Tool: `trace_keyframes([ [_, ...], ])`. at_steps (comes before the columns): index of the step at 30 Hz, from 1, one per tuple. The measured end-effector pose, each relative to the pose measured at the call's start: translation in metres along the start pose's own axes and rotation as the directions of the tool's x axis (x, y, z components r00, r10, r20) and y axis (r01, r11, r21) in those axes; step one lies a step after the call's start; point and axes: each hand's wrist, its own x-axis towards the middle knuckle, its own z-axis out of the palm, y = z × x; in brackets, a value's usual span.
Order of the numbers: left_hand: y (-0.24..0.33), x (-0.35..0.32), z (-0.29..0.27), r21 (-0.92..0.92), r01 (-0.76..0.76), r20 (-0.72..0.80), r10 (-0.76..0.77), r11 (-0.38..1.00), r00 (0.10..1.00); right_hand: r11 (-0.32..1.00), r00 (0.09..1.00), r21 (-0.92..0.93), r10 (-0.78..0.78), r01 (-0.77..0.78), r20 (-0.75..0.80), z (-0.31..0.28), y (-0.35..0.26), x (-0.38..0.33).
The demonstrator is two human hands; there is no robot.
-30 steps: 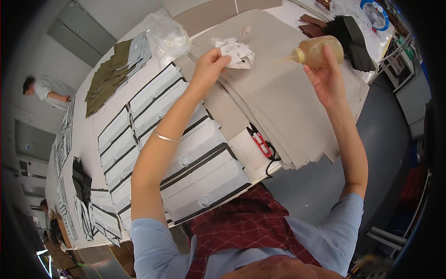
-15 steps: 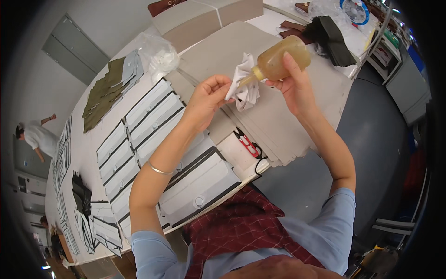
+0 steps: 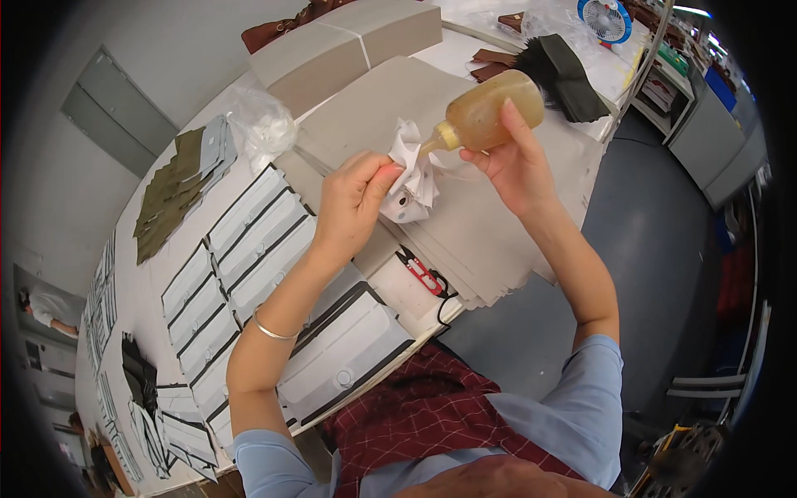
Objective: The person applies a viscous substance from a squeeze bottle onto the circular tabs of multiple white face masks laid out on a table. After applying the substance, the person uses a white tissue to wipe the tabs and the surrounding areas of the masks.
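My right hand [image 3: 516, 158] grips a squeeze bottle [image 3: 490, 108] of amber liquid, tilted on its side with the nozzle pointing left. The nozzle tip meets a crumpled white cloth [image 3: 411, 178] with dark spots. My left hand [image 3: 357, 195] pinches the cloth by its left side. Both hands are above a stack of grey-beige boards [image 3: 473, 241]. On the table near me lie rows of pale grey panels with dark edges [image 3: 349, 349], each with a small round piece. Red thread snips [image 3: 425, 272] rest between the panels and the boards.
A strapped board stack [image 3: 340, 50] stands at the back. Clear plastic bags [image 3: 264, 124], olive pieces [image 3: 170, 191] and dark green pieces [image 3: 569, 79] lie around the table. A blue fan [image 3: 604, 21] is at the far right. A person in white [image 3: 50, 309] is at the far left.
The bottle and cloth have shifted slightly left in view, still held nozzle to cloth. My left fingers have curled more tightly around the cloth. The person at far left has moved farther down in the picture.
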Motion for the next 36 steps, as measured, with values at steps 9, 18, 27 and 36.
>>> trace_keyframes([
  [9, 0.01, -0.001, 0.0, -0.345, 0.242, 0.004, -0.257, 0.907, 0.966, 0.954, 0.94, -0.088, -0.262, 0.286, 0.219, -0.009, -0.004, -0.001],
  [18, -0.004, 0.003, 0.001, -0.454, 0.306, -0.062, -0.372, 0.837, 0.926, 0.83, 0.862, -0.253, -0.438, 0.497, 0.256, -0.027, 0.016, -0.012],
  [27, -0.079, 0.061, -0.017, -0.925, -0.033, -0.265, -0.581, 0.378, 0.769, 0.98, 0.983, 0.131, -0.163, 0.151, 0.081, -0.03, 0.007, -0.011],
  [36, -0.142, -0.025, -0.082, -0.574, 0.583, -0.062, -0.741, 0.574, 0.668, 1.0, 0.996, 0.019, -0.006, 0.005, 0.094, -0.029, 0.021, 0.002],
])
